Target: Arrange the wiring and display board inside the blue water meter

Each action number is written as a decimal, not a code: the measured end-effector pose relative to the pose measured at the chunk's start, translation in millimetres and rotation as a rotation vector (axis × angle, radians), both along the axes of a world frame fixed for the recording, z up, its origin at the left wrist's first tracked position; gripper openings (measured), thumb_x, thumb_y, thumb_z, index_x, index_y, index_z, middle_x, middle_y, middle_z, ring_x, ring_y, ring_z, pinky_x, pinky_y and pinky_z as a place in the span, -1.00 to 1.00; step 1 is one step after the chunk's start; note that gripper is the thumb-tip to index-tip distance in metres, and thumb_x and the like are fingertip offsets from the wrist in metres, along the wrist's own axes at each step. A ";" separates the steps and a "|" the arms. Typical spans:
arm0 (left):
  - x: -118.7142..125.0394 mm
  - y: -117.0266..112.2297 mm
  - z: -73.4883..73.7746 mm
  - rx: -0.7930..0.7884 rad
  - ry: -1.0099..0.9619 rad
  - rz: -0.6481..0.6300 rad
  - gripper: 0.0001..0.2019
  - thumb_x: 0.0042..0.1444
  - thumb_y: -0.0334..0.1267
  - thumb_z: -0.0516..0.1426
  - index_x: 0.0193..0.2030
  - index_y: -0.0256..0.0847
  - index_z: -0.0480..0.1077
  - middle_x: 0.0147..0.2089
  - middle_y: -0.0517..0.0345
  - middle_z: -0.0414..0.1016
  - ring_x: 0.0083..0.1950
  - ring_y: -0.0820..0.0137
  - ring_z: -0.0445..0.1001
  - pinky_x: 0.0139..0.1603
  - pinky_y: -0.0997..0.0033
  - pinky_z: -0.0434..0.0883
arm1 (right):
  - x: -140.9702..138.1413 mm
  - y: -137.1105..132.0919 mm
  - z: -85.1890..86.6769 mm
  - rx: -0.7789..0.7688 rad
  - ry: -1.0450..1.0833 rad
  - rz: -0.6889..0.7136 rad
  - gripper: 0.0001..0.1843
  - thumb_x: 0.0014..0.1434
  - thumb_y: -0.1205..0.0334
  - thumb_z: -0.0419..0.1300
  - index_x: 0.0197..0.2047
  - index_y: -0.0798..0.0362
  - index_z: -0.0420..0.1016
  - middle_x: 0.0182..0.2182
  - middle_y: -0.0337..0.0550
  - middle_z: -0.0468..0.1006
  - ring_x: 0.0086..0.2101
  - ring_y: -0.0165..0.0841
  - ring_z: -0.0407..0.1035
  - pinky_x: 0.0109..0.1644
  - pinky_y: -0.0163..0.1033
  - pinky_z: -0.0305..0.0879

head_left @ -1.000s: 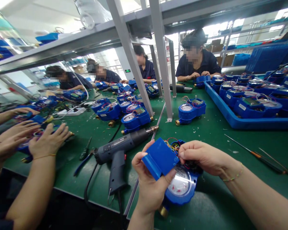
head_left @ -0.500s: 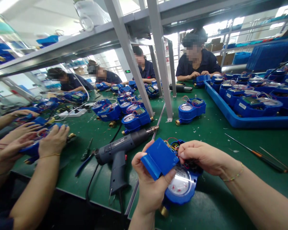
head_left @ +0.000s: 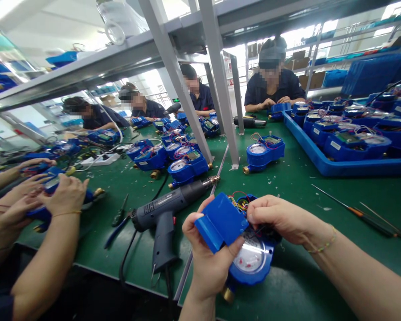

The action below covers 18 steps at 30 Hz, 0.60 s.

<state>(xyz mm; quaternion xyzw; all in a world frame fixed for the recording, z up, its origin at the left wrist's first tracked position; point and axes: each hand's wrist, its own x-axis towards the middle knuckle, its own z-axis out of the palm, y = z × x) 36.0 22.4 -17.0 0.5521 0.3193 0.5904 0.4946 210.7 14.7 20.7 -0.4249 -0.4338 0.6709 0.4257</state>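
Observation:
My left hand grips a blue plastic cover by its edges, fingers behind and thumb at the lower right corner. Below and behind the cover, a blue water meter with a round clear dial and a brass fitting lies on the green bench. Thin coloured wires run between the cover and the meter's open housing. Beside the cover's right edge, my right hand is closed in a pinch on wires, over the housing. Its fingertips partly hide what they hold.
A grey heat gun lies to the left, with pliers and a screwdriver beyond. More water meters stand behind, near shelf posts. A blue tray of meters and another screwdriver are at right. Co-workers' hands work at left.
My hands keep nearly the same hold on the cover and wires. The view has shifted slightly. At left, a co-worker's hands moved on a meter; the person opposite raised their head a little.

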 end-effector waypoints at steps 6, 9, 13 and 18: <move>1.0 -0.3 3.9 -0.052 -0.050 0.002 -0.30 -0.20 -0.50 0.34 -0.02 0.07 0.08 0.30 0.15 0.12 0.16 0.24 0.36 0.06 0.33 0.40 | 7.3 1.3 4.7 0.040 -0.032 -0.029 -0.80 0.05 0.17 0.18 -0.47 0.14 0.44 -0.53 -0.24 0.42 -0.49 -0.44 0.19 -0.40 -0.33 0.06; 0.9 0.3 4.6 -0.113 -0.112 0.021 -0.32 -0.22 -0.49 0.35 -0.04 0.05 0.10 0.30 0.14 0.15 0.15 0.23 0.36 0.05 0.36 0.42 | 9.4 0.5 7.6 0.065 -0.086 -0.072 -0.85 0.13 0.20 0.15 -0.33 0.11 0.44 -0.51 -0.30 0.39 -0.51 -0.47 0.15 -0.43 -0.34 0.03; -1.1 1.2 3.6 -0.193 -0.168 0.019 -0.26 -0.28 -0.48 0.37 -0.01 0.06 0.09 0.28 0.11 0.19 0.10 0.20 0.42 -0.01 0.33 0.45 | 7.5 -2.1 9.1 0.233 -0.289 -0.001 -0.85 0.18 0.24 0.15 -0.20 0.10 0.44 -0.41 -0.27 0.43 -0.41 -0.43 0.24 -0.37 -0.32 0.14; -6.0 4.7 -0.3 -0.273 -0.211 0.005 -0.16 -0.32 -0.44 0.39 0.09 0.05 0.09 0.23 0.06 0.28 0.05 0.21 0.46 0.00 0.29 0.44 | 4.6 -3.7 8.0 0.382 -0.555 0.042 -0.93 0.18 0.26 0.18 -0.33 0.06 0.43 -0.48 -0.34 0.42 -0.47 -0.46 0.24 -0.46 -0.36 0.12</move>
